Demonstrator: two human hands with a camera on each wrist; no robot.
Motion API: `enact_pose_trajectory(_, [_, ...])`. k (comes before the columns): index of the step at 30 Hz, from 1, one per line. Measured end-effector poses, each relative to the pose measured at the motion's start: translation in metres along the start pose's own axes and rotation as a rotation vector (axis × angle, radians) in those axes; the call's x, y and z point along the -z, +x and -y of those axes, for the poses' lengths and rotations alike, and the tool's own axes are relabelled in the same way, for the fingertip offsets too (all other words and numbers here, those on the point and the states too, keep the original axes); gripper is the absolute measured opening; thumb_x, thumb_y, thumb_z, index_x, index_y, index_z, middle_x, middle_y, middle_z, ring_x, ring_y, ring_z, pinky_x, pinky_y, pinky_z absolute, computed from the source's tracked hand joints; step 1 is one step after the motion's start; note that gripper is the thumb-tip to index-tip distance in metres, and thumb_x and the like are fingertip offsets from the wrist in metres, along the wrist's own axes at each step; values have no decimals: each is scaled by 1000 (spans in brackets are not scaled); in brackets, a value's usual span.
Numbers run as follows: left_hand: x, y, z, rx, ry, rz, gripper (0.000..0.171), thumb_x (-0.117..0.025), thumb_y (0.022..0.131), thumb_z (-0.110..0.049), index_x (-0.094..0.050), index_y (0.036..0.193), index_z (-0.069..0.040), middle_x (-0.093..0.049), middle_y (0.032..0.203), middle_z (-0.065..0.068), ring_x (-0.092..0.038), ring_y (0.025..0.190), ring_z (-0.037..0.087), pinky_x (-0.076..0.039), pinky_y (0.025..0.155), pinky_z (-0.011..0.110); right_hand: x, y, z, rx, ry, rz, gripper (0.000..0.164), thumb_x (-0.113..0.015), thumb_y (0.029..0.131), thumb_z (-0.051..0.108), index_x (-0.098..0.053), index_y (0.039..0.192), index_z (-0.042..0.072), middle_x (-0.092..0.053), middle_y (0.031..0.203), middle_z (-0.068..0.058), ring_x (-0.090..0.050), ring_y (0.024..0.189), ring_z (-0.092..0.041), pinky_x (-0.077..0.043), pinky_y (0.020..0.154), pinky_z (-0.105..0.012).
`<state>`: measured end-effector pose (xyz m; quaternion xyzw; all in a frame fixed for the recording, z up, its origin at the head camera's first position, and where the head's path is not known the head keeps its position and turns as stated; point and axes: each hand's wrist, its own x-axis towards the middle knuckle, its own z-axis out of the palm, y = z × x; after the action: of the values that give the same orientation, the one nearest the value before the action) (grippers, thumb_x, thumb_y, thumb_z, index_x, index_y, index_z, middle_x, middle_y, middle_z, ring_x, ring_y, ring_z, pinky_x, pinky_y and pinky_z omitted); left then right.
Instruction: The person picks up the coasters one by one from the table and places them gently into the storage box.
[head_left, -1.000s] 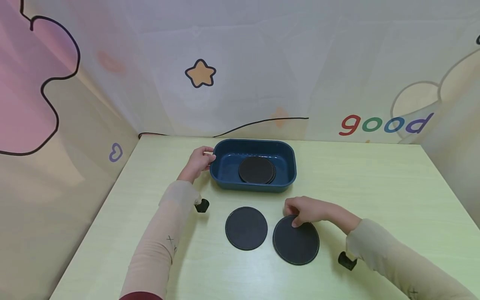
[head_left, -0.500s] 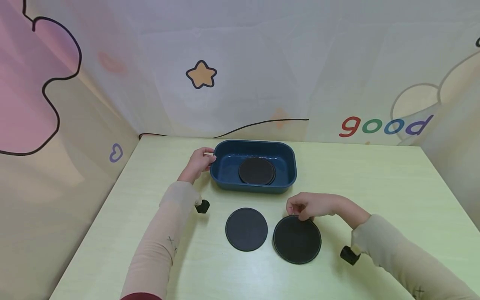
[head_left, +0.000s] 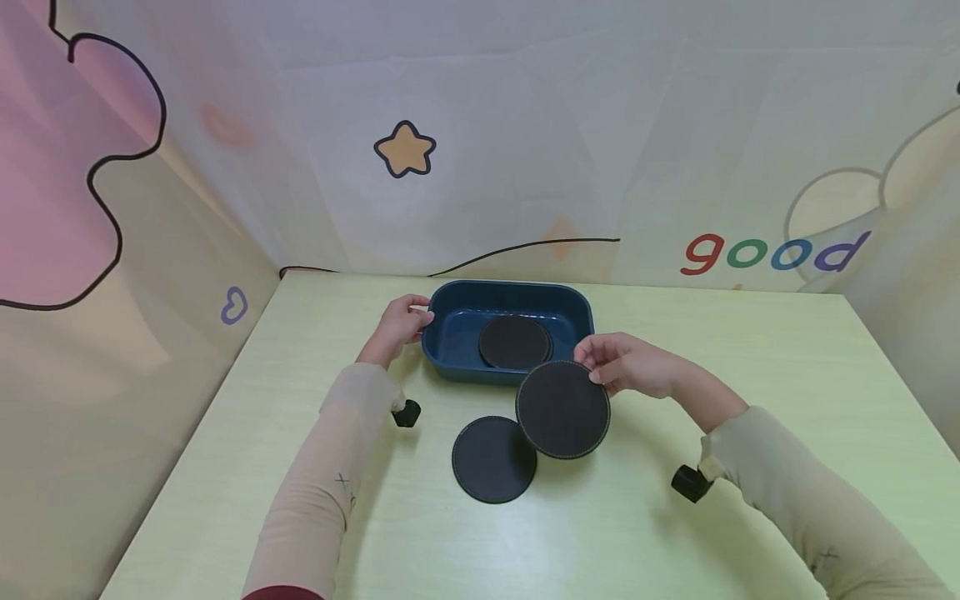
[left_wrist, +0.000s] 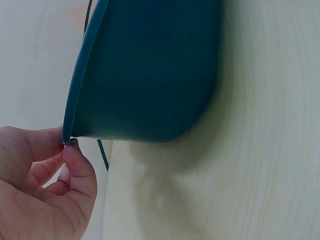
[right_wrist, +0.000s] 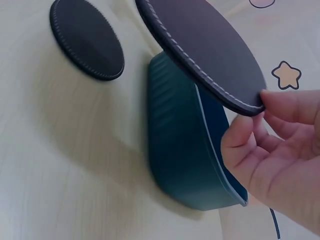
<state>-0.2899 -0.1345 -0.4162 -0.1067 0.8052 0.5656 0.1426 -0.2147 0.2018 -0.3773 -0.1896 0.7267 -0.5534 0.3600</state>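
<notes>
My right hand (head_left: 637, 365) pinches the edge of a round black coaster (head_left: 562, 410) with stitching along its border. That coaster is up off the table, tilted, in front of the dark blue rectangular dish (head_left: 465, 375). In the right wrist view, thumb and fingers grip the held coaster (right_wrist: 210, 50) at its rim, over the dish (right_wrist: 175, 135). My left hand (head_left: 397, 327) pinches the dish's left rim; the left wrist view has thumb and forefinger on the lip of the dish (left_wrist: 150, 75). Inside the dish lie stacked black coasters (head_left: 513, 342).
Another black coaster (head_left: 493, 460) lies flat on the pale wooden table (head_left: 750, 375), in front of the dish and partly overlapped by the held one. A printed cloth backdrop (head_left: 510, 150) stands behind the table.
My right hand has lifted the right-hand coaster off the table and moved it up and left toward the dish. My left hand stays at the dish's rim.
</notes>
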Motion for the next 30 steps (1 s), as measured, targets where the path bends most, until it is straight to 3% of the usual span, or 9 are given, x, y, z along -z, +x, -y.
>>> enact_pose_trajectory(8, [0,0,0,-4,2,7,35,-48,91,-12,-44,125,-7,-54,107,12,-53,79,15,-45,61,20,0,17,8,13,191,-182,18,-42,86,-4,-46,96,11,-48,80,1,-50,71,-12,-46,64,-29])
enact_pose_trajectory(19, [0,-1,-1,-12,7,11,35,-48,91,-12,-43,125,-8,-53,105,11,-53,78,13,-46,63,21,-4,48,16,-14,394,-364,16,-39,87,-5,-41,97,8,-45,78,2,-47,59,-10,-43,57,-24])
enact_pose_trajectory(30, [1,0,0,-1,7,10,35,-47,91,-12,-44,125,-8,-53,107,11,-53,78,14,-46,65,22,-5,76,12,-99,484,-507,17,-40,87,-5,-41,94,11,-47,72,1,-46,55,-10,-42,54,-23])
